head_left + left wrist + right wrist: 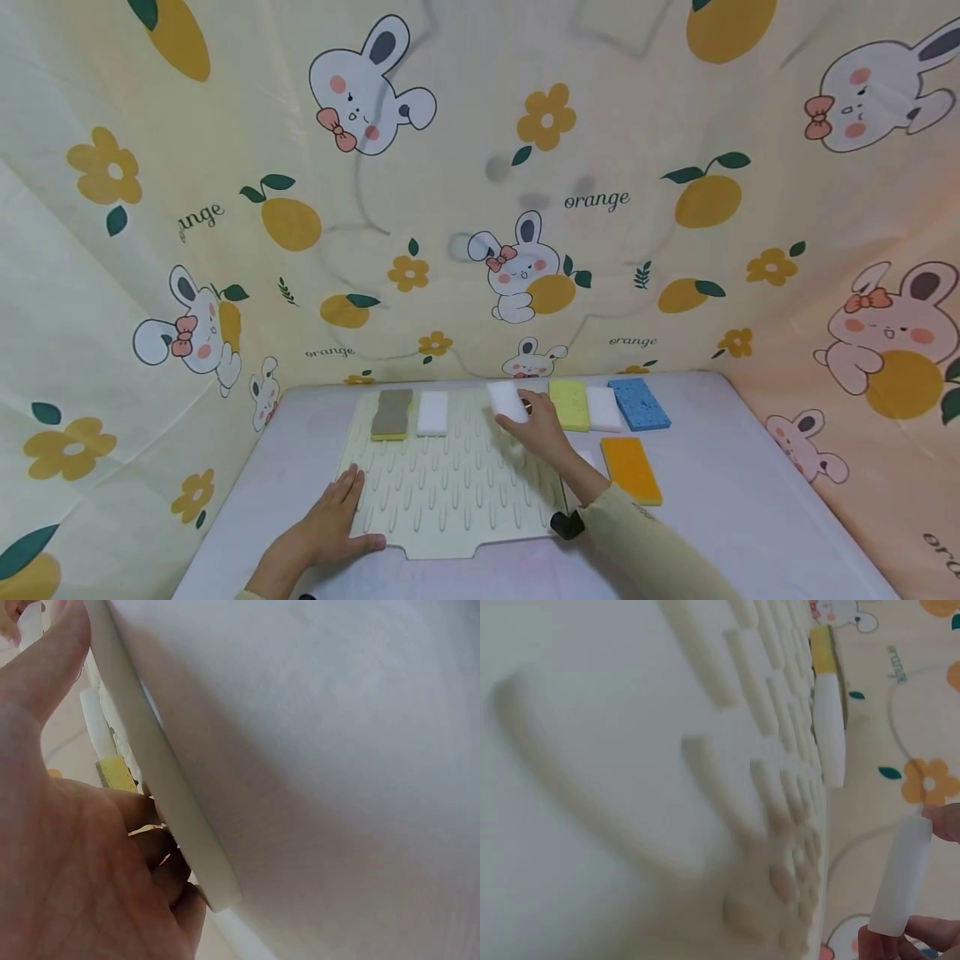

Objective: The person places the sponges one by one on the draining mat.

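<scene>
A person's right hand (536,421) pinches a white sponge block (507,402) between thumb and fingers, holding it tilted and clear of a ribbed cream drying mat (461,500), at one o'clock from the mat's centre. The left hand (330,517), thumb spread wide and fingers extended, rests along the mat's edge at eight o'clock, grasping no sponge. On the mat, a grey-topped yellow scouring sponge (392,414) lies at ten o'clock, with a second white block (432,414) just beside it at eleven. Off the mat, towards two o'clock, a yellow-green sponge (568,406), a third white block (603,409) and a blue sponge (638,403) line up in a row; an orange-topped sponge (632,471) sits at three. Beside it, a pale shape (587,457), mostly hidden by the right forearm, may be another white block.
</scene>
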The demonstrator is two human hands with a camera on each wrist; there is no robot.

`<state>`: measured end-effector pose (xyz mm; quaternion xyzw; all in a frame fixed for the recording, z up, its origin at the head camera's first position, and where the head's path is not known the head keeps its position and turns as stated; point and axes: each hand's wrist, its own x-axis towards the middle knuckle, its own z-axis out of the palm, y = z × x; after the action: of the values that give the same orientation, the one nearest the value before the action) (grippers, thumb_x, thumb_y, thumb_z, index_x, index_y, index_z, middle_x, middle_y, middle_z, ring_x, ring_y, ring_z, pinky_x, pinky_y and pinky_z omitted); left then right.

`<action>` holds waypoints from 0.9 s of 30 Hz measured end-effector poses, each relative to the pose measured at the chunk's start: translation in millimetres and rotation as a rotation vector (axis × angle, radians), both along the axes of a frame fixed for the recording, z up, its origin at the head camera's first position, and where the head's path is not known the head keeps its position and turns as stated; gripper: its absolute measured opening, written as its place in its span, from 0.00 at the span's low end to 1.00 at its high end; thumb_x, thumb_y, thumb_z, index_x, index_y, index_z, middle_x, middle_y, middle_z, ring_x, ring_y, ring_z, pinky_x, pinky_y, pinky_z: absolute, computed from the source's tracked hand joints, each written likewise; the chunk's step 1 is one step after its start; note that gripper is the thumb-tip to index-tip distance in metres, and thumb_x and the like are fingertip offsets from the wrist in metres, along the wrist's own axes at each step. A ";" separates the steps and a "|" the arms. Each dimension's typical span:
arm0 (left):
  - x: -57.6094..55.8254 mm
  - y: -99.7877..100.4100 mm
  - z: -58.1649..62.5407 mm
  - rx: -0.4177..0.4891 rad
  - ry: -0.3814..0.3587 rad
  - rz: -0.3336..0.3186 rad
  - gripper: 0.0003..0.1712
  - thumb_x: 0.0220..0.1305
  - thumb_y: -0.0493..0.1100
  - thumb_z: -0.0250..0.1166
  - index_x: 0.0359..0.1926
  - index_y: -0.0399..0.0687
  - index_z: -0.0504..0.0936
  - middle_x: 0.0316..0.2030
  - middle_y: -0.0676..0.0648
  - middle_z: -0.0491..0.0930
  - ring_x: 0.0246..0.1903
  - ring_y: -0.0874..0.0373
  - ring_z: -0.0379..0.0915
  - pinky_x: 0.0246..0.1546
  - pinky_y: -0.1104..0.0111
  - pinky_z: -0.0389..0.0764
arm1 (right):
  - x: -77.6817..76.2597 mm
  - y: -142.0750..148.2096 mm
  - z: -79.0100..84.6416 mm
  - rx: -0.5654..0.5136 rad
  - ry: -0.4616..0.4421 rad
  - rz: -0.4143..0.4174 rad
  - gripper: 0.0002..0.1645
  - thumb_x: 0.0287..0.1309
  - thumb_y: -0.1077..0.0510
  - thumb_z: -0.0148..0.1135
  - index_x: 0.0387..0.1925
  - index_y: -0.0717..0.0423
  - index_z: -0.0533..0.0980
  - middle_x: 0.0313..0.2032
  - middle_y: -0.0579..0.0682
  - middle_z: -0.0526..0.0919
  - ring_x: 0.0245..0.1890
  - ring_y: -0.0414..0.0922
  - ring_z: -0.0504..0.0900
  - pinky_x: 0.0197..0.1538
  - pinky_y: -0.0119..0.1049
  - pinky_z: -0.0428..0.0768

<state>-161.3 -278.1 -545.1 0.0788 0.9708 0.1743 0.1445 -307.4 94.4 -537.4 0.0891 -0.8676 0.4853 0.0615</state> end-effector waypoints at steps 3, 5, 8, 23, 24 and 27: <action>0.0 0.5 0.8 -0.002 0.000 0.002 0.74 0.57 0.75 0.74 0.82 0.26 0.52 0.83 0.27 0.46 0.83 0.32 0.43 0.82 0.40 0.50 | -1.0 -8.9 -1.7 -0.021 -0.020 -0.004 0.42 0.60 0.50 0.81 0.68 0.70 0.75 0.53 0.64 0.79 0.55 0.58 0.81 0.55 0.53 0.87; 0.1 0.5 1.0 0.003 0.000 0.003 0.74 0.57 0.75 0.74 0.82 0.26 0.52 0.83 0.27 0.46 0.83 0.32 0.43 0.82 0.40 0.50 | -1.8 -14.1 -3.6 -0.023 -0.035 -0.007 0.43 0.61 0.49 0.81 0.69 0.69 0.74 0.53 0.63 0.79 0.55 0.58 0.81 0.55 0.52 0.87; 0.3 0.1 0.6 0.015 0.000 0.001 0.74 0.58 0.74 0.75 0.82 0.26 0.52 0.83 0.27 0.46 0.83 0.32 0.43 0.82 0.40 0.50 | -2.9 -21.3 -7.3 -0.039 -0.059 -0.008 0.44 0.62 0.48 0.80 0.70 0.69 0.73 0.53 0.63 0.78 0.54 0.57 0.80 0.55 0.52 0.86; 0.0 -0.4 -1.3 0.002 -0.009 0.006 0.75 0.57 0.75 0.74 0.83 0.27 0.51 0.84 0.27 0.45 0.83 0.32 0.42 0.82 0.40 0.50 | -8.7 -58.6 -18.2 -0.138 -0.116 -0.067 0.45 0.63 0.49 0.79 0.70 0.73 0.71 0.55 0.66 0.78 0.56 0.59 0.79 0.60 0.56 0.83; -0.2 -0.4 -1.6 -0.004 -0.014 0.010 0.75 0.57 0.75 0.74 0.83 0.28 0.50 0.84 0.28 0.45 0.83 0.32 0.42 0.82 0.40 0.49 | -9.3 -60.9 -19.1 -0.141 -0.120 -0.076 0.45 0.63 0.49 0.79 0.70 0.73 0.71 0.55 0.66 0.78 0.56 0.59 0.79 0.60 0.56 0.83; -0.1 -0.3 -0.4 -0.005 -0.015 0.015 0.75 0.56 0.75 0.74 0.83 0.28 0.51 0.84 0.28 0.45 0.83 0.32 0.42 0.82 0.40 0.49 | -11.8 -67.1 -22.4 -0.145 -0.122 -0.101 0.45 0.62 0.49 0.80 0.69 0.73 0.71 0.54 0.66 0.78 0.54 0.58 0.78 0.59 0.56 0.83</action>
<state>-161.3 -278.5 -545.5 0.0698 0.9708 0.1733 0.1507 -319.2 27.3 -559.8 0.0106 -0.8357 0.5477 0.0392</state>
